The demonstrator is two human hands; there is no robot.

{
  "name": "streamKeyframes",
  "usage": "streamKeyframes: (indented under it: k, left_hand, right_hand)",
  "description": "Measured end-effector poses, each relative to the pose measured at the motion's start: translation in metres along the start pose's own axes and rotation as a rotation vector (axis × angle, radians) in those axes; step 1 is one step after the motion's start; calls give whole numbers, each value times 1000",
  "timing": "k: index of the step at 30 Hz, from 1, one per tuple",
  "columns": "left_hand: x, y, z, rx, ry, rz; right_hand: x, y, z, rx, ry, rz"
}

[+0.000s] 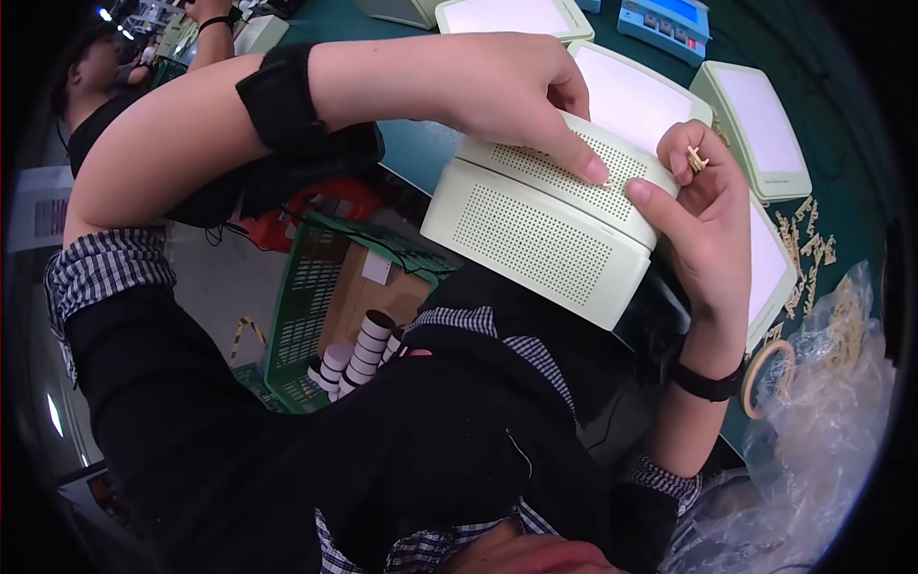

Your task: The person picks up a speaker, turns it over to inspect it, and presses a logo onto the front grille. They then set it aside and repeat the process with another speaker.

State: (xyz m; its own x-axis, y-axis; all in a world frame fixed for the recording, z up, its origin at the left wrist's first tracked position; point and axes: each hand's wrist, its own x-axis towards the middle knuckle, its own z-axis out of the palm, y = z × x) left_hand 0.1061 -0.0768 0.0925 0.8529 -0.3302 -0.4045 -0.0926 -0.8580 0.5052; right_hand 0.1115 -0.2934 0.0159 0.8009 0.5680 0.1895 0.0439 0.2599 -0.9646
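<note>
Over the near edge of the tabletop [846, 182] we have the perforated pale-green casing [535, 244], long axis slanting down rightward. Our left hand [516, 100] thumbs a tiny cream peg [605, 185] on it, grip unclear; our right hand [712, 220], thumb just beside, pinches loose pegs [696, 161].

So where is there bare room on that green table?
Bare tabletop shows right of the blue device, beyond the rightmost white-faced casing; a small patch lies below the left forearm, beside the held casing. The right side is crowded: loose beige pieces, plastic bag.

Factory workshop: green bench [746, 43], matching pale casings [535, 239], co-worker [100, 72] alongside.
</note>
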Motion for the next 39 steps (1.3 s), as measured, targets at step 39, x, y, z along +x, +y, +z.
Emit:
streamKeyframes:
  k: [39]
  left_hand:
    - [10,-22,15,-242,-67,35]
  right_hand:
    - [-1,8,-1,16,37,-40]
